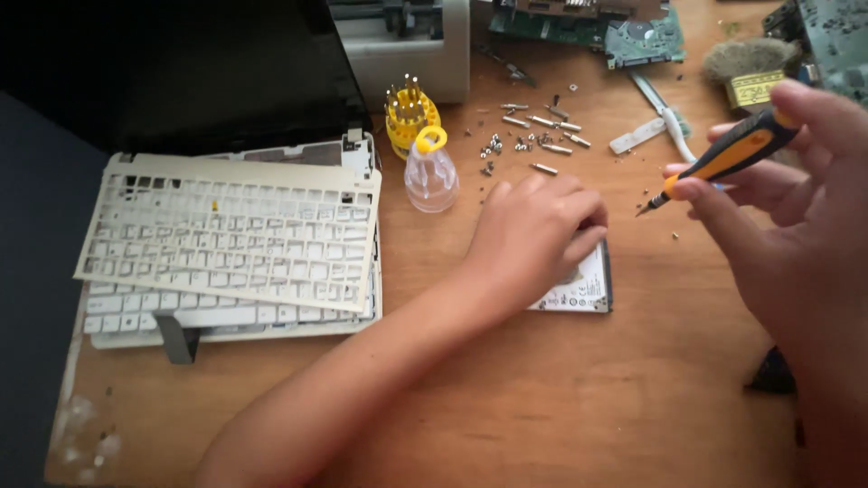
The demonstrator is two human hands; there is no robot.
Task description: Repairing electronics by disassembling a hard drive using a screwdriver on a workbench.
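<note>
Pinning flat drive [583, 287], slim screwdriver [734, 152] raised

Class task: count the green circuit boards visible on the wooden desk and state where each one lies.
2. One green circuit board lies at the top centre; another sits in the top right corner, cut off by the frame. Others may be hidden.

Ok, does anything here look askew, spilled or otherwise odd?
Yes. The cream plastic keyboard frame lies detached and crooked over the white keyboard. Small loose metal screws are scattered on the wooden desk.
</note>
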